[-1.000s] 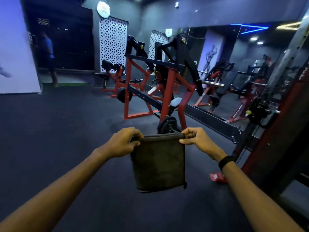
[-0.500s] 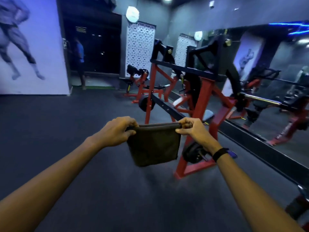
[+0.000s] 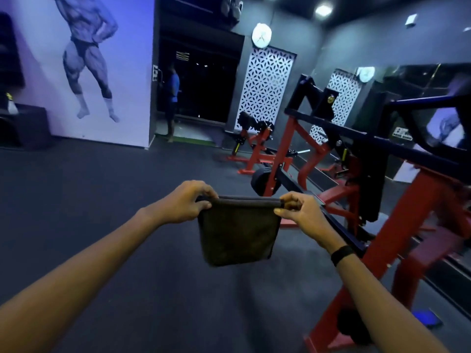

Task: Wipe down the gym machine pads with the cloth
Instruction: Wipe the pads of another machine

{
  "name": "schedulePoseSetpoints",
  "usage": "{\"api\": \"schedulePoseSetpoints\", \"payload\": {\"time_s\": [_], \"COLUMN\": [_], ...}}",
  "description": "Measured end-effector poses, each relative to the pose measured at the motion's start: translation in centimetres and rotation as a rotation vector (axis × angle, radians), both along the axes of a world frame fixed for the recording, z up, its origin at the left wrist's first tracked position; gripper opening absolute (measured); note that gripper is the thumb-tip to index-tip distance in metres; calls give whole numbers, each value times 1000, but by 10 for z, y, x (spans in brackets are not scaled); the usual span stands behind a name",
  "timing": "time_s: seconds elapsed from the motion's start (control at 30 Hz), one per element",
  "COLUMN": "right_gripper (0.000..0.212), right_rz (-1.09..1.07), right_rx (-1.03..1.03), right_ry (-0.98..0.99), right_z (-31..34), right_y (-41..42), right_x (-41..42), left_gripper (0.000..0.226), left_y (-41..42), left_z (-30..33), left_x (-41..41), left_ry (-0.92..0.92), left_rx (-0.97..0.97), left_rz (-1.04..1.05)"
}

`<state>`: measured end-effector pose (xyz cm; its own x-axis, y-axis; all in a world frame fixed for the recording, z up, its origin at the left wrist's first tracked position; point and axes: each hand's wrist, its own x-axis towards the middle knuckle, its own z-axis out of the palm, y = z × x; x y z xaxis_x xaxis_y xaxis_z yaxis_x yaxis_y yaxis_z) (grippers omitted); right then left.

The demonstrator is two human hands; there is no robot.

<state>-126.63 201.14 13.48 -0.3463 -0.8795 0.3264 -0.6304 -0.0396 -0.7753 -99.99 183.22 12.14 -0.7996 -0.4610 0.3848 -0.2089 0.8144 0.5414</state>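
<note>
Room: dim gym, dark floor (image 3: 102, 200), red machine (image 3: 407, 225) on the right.
Cloth (image 3: 238, 230): hanging in mid-air before the machine, top edge stretched flat.
Left hand (image 3: 186, 202): pinching the cloth's left corner.
Right hand (image 3: 300, 212): pinching its right corner.

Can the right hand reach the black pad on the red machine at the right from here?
Probably yes. The right hand pinches the cloth in the air beside the red machine, and nothing visible stands between it and the black pad.
</note>
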Motion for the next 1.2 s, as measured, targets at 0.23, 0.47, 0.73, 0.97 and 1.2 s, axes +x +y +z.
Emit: {"api": "schedulePoseSetpoints", "payload": {"time_s": [0.23,0.47,0.73,0.97,1.2], "right_gripper": [22,21,25,24,19], "right_rz": [-72,-57,-59,-18,-9], "right_rx": [-66,-105,-199,-190,-172], "right_ry": [-28,-61,5,59,77], "right_z": [-19,-50,0,0,-14], "right_y": [-125,-259,-443,-602,-763], "right_x": [-84,-179,-306,-368,-448], "left_gripper": [29,29,24,20,15], "left_y": [-133,-268,-441,-579,-746], "left_z": [-13,-36,23,-7,-25], "left_x": [-92,-192,-314,-364,-438], "left_ry": [-86,-204,-219,-223,-180], "left_rx": [-48,-119,-248,-256,-173], "left_rz": [-25,-58,-17,72,67]}}
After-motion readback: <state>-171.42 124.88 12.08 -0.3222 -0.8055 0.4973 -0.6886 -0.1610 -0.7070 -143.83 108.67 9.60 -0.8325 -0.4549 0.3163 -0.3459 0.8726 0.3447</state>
